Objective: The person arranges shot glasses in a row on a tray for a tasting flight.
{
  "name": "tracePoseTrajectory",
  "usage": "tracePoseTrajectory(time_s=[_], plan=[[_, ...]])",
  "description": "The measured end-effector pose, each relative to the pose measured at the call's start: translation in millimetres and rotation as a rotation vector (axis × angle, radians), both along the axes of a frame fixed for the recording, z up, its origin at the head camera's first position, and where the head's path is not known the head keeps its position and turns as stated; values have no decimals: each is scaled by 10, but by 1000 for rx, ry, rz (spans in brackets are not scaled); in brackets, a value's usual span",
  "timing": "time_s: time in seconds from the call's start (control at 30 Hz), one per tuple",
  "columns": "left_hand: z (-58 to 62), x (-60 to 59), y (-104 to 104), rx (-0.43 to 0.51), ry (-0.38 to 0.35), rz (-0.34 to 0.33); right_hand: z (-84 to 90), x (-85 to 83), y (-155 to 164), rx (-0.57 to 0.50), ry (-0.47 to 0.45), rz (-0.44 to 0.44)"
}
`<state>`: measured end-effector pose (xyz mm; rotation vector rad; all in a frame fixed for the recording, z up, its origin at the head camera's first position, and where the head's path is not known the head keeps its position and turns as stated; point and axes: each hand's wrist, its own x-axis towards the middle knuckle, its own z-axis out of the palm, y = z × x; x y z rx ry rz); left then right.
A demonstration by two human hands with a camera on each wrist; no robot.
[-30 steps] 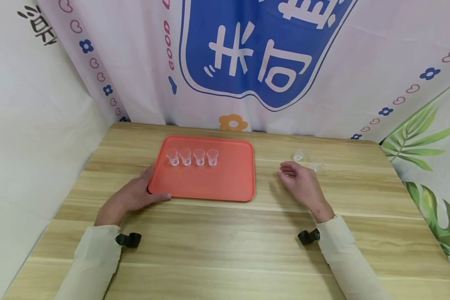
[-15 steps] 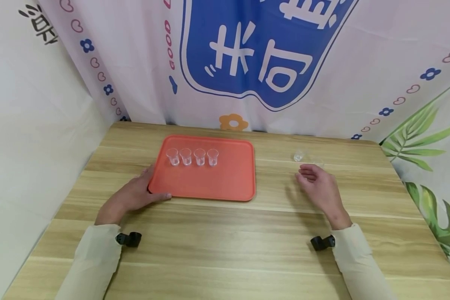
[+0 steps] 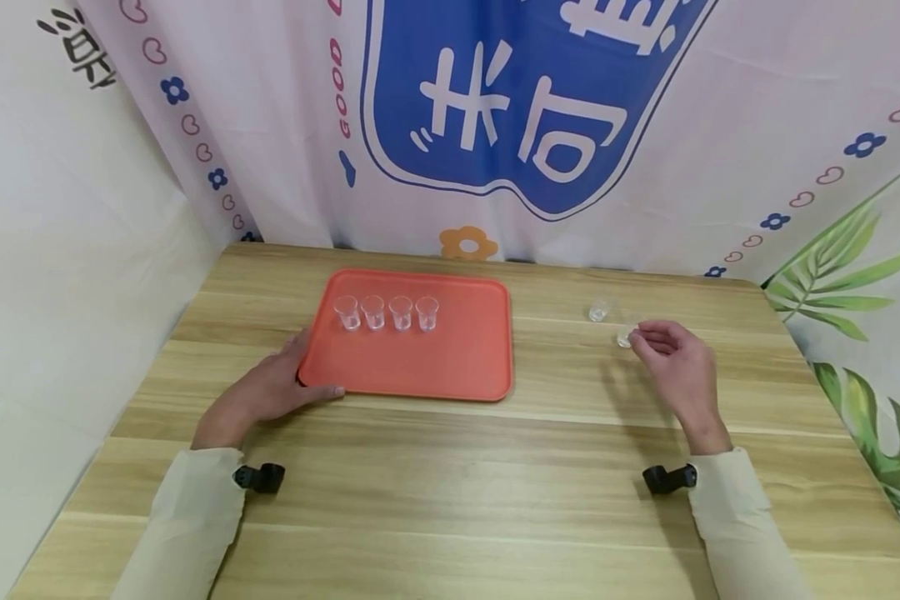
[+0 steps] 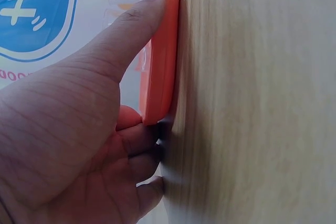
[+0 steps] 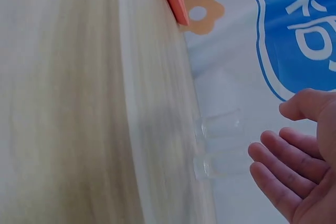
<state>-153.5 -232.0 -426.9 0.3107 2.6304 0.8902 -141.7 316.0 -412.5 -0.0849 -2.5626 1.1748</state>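
Wooden table (image 3: 450,467): we see pale planks carrying everything else; both forearms come in from the near edge.
Orange tray (image 3: 412,346): we find it left of centre, its long axis running left to right.
Left hand (image 3: 270,387): we see it at the tray's near-left corner, thumb lying along the rim and fingers bent against the near edge; the left wrist view shows the thumb (image 4: 131,30) pressed on the orange rim (image 4: 160,61).
Right hand (image 3: 678,367): we place it well right of the tray, fingers loosely curved and spread; the right wrist view shows the fingertips (image 5: 265,161) just short of the cup, holding nothing.
Row of four clear cups (image 3: 387,312): upright, side by side across the tray's far half.
Nearer loose cup (image 3: 626,336): on the bare table just left of and beyond the right fingertips, upright; only the right hand is close to it.
Farther loose cup (image 3: 597,312): just beyond and left of the first, apart from the hand.
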Motion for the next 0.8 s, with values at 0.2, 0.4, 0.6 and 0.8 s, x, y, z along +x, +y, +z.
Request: tracePoseTrajectory(time_s=[0.2,0.4,0.6,0.8], plan=[[11,-6,-2,2,6,-5,-3,-42,69,-45,-30,-85],[20,-19,-5,8,12,-6,-35,-122,109,-96,-59,-100],[9,-22,-9,9,20,-12,-80,-180,140,-140,-110,-65],[-4,-21,-12,5,26,-20,-118,-217,178,-86,-155,-43]])
